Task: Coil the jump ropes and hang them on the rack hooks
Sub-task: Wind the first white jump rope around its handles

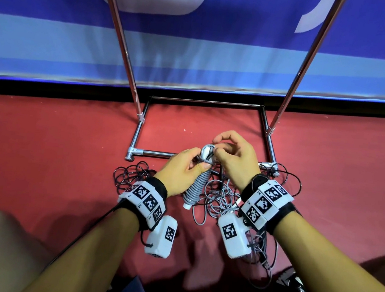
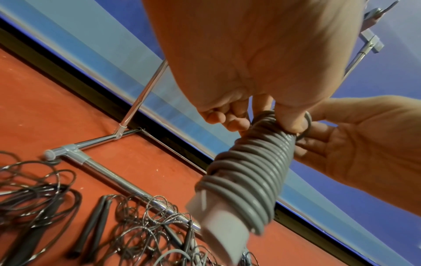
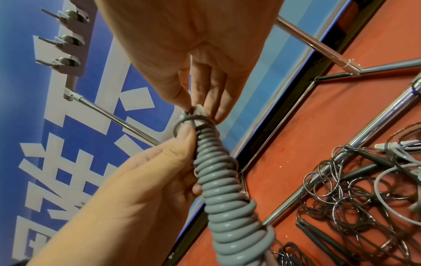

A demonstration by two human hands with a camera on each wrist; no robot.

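1. Both hands are raised together above the red floor (image 1: 42,152), wrists angled inward.
2. The left hand (image 1: 180,172) is wrapped around the grey jump rope (image 1: 198,185), which is wound tightly round its white handles.
3. The rope's top end is pinched by the right hand (image 1: 235,159), thumb and fingertips curled.
4. Loose ropes (image 1: 224,197) are tangled on the floor beneath the hands.
5. The rack (image 1: 124,39) is seen just beyond them, hooks (image 3: 66,38) overhead.
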